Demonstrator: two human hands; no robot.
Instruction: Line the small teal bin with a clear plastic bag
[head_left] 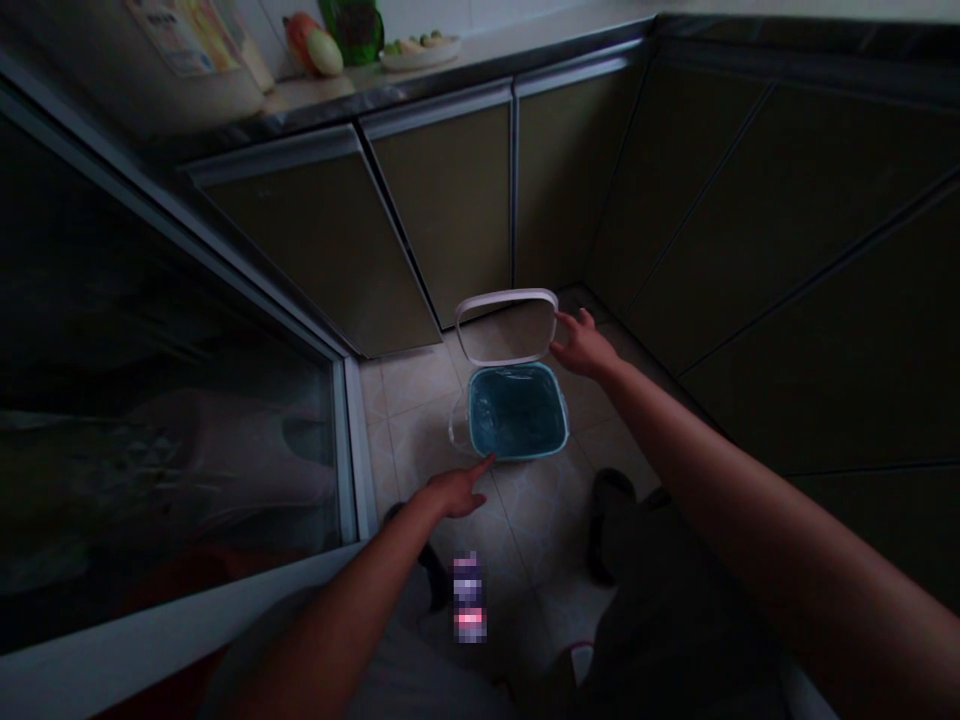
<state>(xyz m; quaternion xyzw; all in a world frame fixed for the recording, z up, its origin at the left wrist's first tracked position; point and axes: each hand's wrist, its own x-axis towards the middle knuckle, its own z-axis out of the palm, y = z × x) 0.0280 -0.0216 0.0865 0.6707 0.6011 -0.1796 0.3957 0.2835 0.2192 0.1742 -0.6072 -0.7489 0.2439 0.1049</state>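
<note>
L hand (454,492) is open, index out, tip at or just short of near rim of bin (517,412); can't tell if touching. Other fingers loosely curled, nothing held. R hand (585,345) is open too, fingers spread, not clamped on anything, tips right by R edge of lid (506,298); contact unclear at this light.

Bin is small, square-ish, w/ teal liner inside, on tile floor (420,380), toward far cabinet corner. Lid stands up off bin's far side, tilted, its long axis running L-R across view. R hand is the nearer one to lid, L hand the nearer to bin's front rim, so the two hands sit on opposite sides of bin, lid on R hand's side.

Person's shoes (611,520) are on floor just behind bin, w/ a pixelated object (469,597) btwn L arm and shoes; too blurred to ID. Cabinet doors (442,200) run along far side and R side. Glass door (165,400) along L side. Up on countertop (465,60): plate of fruit (420,52), gourd (324,50), green bag (352,30).
</note>
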